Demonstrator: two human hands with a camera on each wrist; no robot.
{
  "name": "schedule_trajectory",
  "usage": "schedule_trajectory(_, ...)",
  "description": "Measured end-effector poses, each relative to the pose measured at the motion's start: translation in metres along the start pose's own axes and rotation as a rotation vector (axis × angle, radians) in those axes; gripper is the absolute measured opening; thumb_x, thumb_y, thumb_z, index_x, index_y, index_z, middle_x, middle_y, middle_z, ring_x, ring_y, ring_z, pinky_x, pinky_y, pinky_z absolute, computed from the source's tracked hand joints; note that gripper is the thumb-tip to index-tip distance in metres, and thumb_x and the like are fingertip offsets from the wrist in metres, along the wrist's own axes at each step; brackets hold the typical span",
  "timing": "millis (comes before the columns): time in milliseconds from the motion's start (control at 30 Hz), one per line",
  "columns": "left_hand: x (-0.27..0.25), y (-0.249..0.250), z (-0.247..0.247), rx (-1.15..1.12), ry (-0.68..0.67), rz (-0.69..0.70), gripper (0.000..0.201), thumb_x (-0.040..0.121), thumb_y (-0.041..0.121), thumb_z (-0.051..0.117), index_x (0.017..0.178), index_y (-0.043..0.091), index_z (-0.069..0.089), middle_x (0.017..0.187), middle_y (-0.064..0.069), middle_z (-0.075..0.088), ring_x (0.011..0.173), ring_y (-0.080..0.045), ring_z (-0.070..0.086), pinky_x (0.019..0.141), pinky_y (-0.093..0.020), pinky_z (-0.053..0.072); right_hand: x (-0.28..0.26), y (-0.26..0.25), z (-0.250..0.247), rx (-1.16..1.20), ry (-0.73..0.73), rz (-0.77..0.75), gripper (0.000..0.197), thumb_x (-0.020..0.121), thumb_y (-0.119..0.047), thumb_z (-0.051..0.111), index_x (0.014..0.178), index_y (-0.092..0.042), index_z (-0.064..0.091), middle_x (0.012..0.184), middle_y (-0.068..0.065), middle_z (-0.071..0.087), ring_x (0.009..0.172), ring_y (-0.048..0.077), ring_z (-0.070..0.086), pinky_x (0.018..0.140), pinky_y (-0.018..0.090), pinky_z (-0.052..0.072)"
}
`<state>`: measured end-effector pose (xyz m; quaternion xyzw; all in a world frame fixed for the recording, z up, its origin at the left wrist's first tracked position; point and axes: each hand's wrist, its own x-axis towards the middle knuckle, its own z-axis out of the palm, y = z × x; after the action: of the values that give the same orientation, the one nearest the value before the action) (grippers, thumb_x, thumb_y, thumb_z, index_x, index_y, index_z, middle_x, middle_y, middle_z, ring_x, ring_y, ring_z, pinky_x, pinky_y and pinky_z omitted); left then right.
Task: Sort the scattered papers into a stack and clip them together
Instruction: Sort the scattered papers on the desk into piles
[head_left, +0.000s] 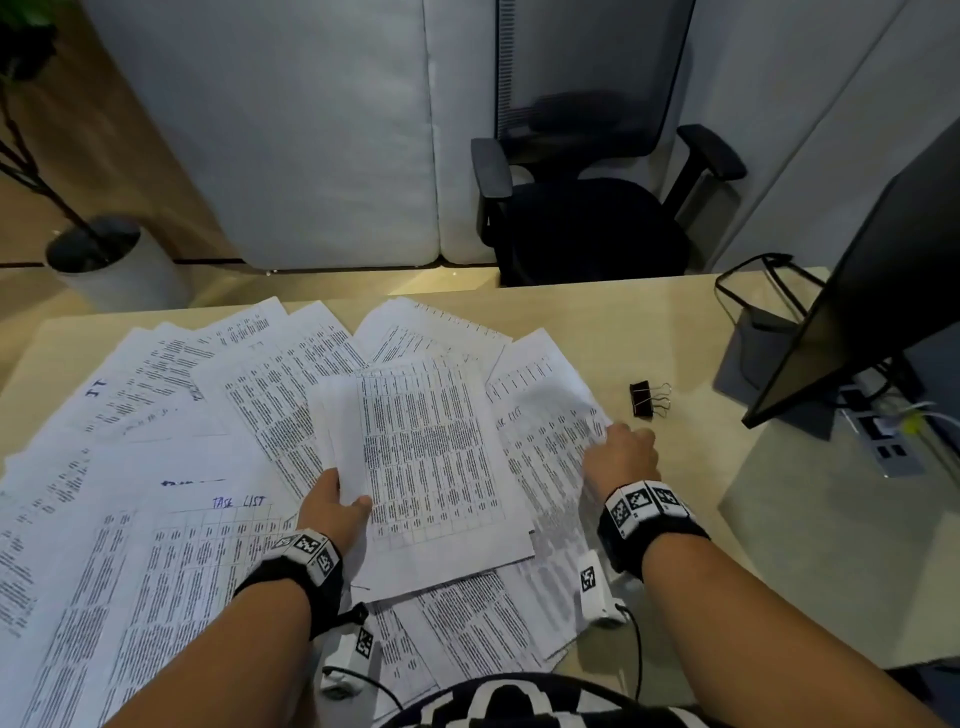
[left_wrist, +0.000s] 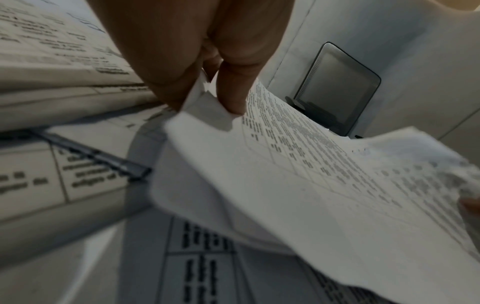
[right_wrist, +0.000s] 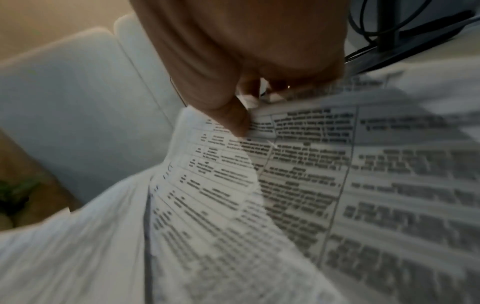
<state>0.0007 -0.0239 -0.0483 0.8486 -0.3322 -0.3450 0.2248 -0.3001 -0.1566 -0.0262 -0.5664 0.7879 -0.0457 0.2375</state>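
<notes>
Fingers (left_wrist: 231, 96) of the left hand (head_left: 332, 506) are curled with the thumb on top, pinching the near-left edge of a small bundle of sheets (head_left: 431, 467) lifted a bit over the mess. That pinch only really shows in the left wrist view; from the head camera you mostly get the thumb lying on the page. Over on the other side, the right hand (head_left: 621, 457) grips the edge of another sheet (head_left: 545, 415), and the right wrist view shows that page curling up under the thumb (right_wrist: 233, 121), pretty blurry though.

The rest of the scattered papers (head_left: 171, 441) fan out across the left and middle of the wooden desk (head_left: 597, 322), overlapping each other, one with "TASK LIST" handwritten in blue. The black binder clip (head_left: 644, 400) lies on bare desk just beyond the right hand, not touching the papers.

Further out, only the head view catches the monitor (head_left: 883, 291) at the right, the office chair (head_left: 587, 208) behind the desk and a potted plant (head_left: 104, 260) at the left.
</notes>
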Motion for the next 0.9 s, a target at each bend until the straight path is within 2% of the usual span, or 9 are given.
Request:
schedule_trajectory(133,0.004,-0.003,0.000,0.016,-0.009,0.002,0.042,0.088,0.010,0.060,0.127,0.001,0.048,0.120,-0.020,0.058,0.104,-0.035,0.055,0.079,-0.035,0.040,-0.003,-0.030,-0.034,0.241,0.265,-0.223,0.007,0.089,-0.019,0.061,0.094,-0.016,0.057,0.103,0.005,0.057,0.093,0.030,0.056,0.087,0.043,0.046)
schedule_trajectory(200,0.004,-0.003,0.001,0.014,-0.012,-0.002,0.041,0.088,0.010,0.060,0.126,0.001,0.048,0.119,-0.020,0.058,0.100,-0.032,0.054,0.078,-0.035,0.040,-0.008,-0.049,-0.050,0.287,0.338,-0.358,0.012,0.085,-0.011,0.061,0.093,-0.020,0.057,0.096,-0.002,0.059,0.095,0.024,0.052,0.090,0.041,0.040)
schedule_trajectory(267,0.005,-0.003,0.000,0.005,-0.015,0.000,0.040,0.088,0.009,0.059,0.126,0.000,0.048,0.119,-0.020,0.058,0.103,-0.033,0.055,0.079,-0.034,0.039,-0.015,-0.069,-0.061,0.328,0.408,-0.510,0.020,0.081,-0.004,0.060,0.094,-0.019,0.058,0.098,0.000,0.059,0.097,0.026,0.050,0.086,0.040,0.035)
schedule_trajectory(367,0.005,-0.005,-0.001,0.007,-0.011,-0.008,0.042,0.089,0.010,0.058,0.129,0.004,0.047,0.120,-0.018,0.058,0.108,-0.035,0.055,0.081,-0.035,0.040,-0.029,-0.095,-0.068,0.506,0.511,-0.833,0.022,0.078,0.002,0.059,0.096,-0.010,0.058,0.095,0.005,0.056,0.087,0.028,0.053,0.074,0.043,0.046)
schedule_trajectory(433,0.003,-0.005,-0.002,-0.003,-0.021,-0.005,0.040,0.088,0.011,0.058,0.126,0.005,0.048,0.116,-0.017,0.060,0.104,-0.035,0.056,0.082,-0.038,0.044,-0.036,-0.102,-0.069,0.534,0.567,-1.009,0.019,0.082,0.006,0.060,0.097,-0.004,0.057,0.093,0.009,0.054,0.081,0.026,0.053,0.066,0.038,0.047)
schedule_trajectory(500,0.002,-0.005,-0.002,-0.024,-0.026,0.014,0.036,0.086,0.009,0.059,0.121,0.004,0.050,0.110,-0.018,0.061,0.100,-0.035,0.058,0.082,-0.041,0.047,-0.041,-0.110,-0.068,0.543,0.552,-1.097,0.013,0.086,0.005,0.061,0.098,0.002,0.060,0.091,0.013,0.054,0.081,0.023,0.052,0.067,0.029,0.045)
schedule_trajectory(633,0.001,-0.002,-0.004,-0.053,-0.027,-0.011,0.033,0.084,0.006,0.058,0.116,0.004,0.051,0.105,-0.013,0.060,0.097,-0.033,0.058,0.079,-0.037,0.045,-0.045,-0.120,-0.061,0.638,0.419,-1.087,0.016,0.089,-0.002,0.062,0.104,0.002,0.059,0.093,0.009,0.055,0.081,0.013,0.050,0.072,0.010,0.041)
schedule_trajectory(767,0.002,-0.004,-0.005,-0.157,-0.040,-0.047,0.023,0.071,0.003,0.054,0.094,0.006,0.052,0.083,-0.013,0.059,0.074,-0.027,0.054,0.062,-0.030,0.043,-0.054,-0.126,-0.060,0.884,-0.047,-0.781,0.036,0.089,-0.008,0.064,0.120,-0.018,0.049,0.105,-0.007,0.063,0.097,0.002,0.062,0.081,0.018,0.054)
schedule_trajectory(900,0.002,-0.002,-0.007,-0.291,-0.038,-0.113,0.025,0.075,-0.002,0.058,0.095,0.012,0.059,0.088,-0.007,0.066,0.076,-0.025,0.061,0.060,-0.029,0.050,-0.046,-0.124,-0.041,0.681,-0.127,-0.498,0.055,0.090,-0.025,0.064,0.137,-0.029,0.036,0.107,-0.007,0.063,0.091,0.011,0.064,0.079,0.029,0.055)
